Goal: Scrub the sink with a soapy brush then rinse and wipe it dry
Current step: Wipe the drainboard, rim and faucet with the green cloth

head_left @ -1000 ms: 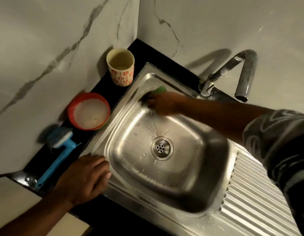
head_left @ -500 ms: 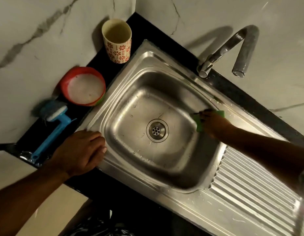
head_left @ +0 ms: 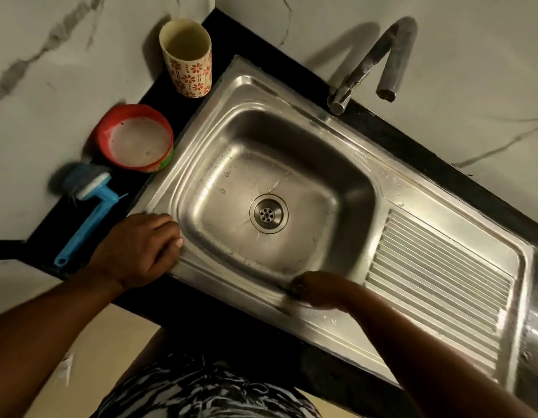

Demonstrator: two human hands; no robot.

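Pale marbled wall [head_left: 65, 86] fills the top of the frame and meets in a corner at upper centre. Below it a black counter [head_left: 412, 140] runs diagonally from that corner to the right edge. The steel sink [head_left: 307, 140] is set into the counter and takes up the centre of the frame. Droplets and streaks show on its floor and back rim. Its ribbed drainboard [head_left: 436, 282] stretches to the lower right. A patterned shirt [head_left: 201, 393] shows at bottom centre.

The left hand [head_left: 141, 248] rests at centre left on the sink's near left corner. Its fingers are loosely bent on the rim, the thumb points toward the basin, and it holds nothing loose. The right hand [head_left: 319, 289] sits at lower centre on the basin's near rim, just beside the drainboard. It is blurred, so I cannot tell how far it is closed or whether it holds anything.

A bent metal tap [head_left: 367, 61] stands at upper right, behind the sink. A red bowl [head_left: 103, 131] of pale foamy liquid sits at left, touching the sink's edge. A flowered cup [head_left: 187, 58] stands upright in the counter corner at upper centre. The blue brush [head_left: 88, 221] lies untouched on the counter at far left, bristles near the bowl. The round drain [head_left: 268, 214] lies in the middle of the basin.
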